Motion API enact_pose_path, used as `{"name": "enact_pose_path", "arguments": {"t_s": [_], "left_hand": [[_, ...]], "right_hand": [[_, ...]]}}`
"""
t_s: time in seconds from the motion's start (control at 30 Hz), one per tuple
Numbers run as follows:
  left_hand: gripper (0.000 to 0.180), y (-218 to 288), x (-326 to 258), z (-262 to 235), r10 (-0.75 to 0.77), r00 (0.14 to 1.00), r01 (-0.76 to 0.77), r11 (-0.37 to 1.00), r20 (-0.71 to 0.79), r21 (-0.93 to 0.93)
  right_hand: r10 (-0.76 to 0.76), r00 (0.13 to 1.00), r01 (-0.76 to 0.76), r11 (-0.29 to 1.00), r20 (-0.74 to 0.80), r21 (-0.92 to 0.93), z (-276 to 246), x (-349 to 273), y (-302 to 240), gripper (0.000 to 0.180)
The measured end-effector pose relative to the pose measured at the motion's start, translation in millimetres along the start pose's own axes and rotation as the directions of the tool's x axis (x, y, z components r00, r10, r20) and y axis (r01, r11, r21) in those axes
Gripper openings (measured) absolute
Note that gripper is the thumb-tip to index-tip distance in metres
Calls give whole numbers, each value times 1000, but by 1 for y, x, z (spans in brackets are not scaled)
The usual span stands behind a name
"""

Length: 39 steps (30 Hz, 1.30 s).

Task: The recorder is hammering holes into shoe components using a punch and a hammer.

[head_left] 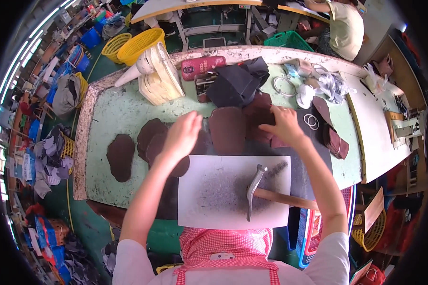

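Green and worn, the workbench (pixel 119 114) stretched before me, brown leather pieces (pixel 228 129) lying just beyond my fingers. My left hand (pixel 183 135) hovered spread and loose over them, grasping nothing; my right hand (pixel 285 124) pressed down on a piece. Nearer me lay the hammer (pixel 256 187).

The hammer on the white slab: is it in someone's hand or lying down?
Lying down. The hammer rests flat on the slab; both hands are up among the brown pieces.
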<state>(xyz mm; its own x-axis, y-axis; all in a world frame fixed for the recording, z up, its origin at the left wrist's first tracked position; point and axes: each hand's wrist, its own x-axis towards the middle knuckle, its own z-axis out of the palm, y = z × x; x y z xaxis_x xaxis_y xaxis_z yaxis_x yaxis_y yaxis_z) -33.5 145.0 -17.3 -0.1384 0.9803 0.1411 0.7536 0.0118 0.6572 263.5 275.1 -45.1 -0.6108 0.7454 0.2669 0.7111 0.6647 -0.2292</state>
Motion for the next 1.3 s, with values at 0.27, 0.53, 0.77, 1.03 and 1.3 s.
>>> {"name": "enact_pose_path", "arguments": {"t_s": [0.27,0.53,0.77,1.03,1.3], "left_hand": [[35,10,26,43,383,915,-318,877,-128,360],[33,27,49,42,54,988,12,905,144,-425],[34,34,54,70,142,984,-111,963,109,-246],[39,65,45,87,183,980,-182,983,79,-29],[38,68,53,82,105,986,-93,991,128,-94]], "right_hand": [[291,888,-444,745,356,497,-42,-12,-6,78],[265,907,-342,917,327,205,-53,-43,16,73],[62,867,-376,731,494,569,-66,-7,36,50],[316,917,-394,802,241,448,6,56,32,64],[440,882,-407,535,168,740,-55,8,54,67]]}}
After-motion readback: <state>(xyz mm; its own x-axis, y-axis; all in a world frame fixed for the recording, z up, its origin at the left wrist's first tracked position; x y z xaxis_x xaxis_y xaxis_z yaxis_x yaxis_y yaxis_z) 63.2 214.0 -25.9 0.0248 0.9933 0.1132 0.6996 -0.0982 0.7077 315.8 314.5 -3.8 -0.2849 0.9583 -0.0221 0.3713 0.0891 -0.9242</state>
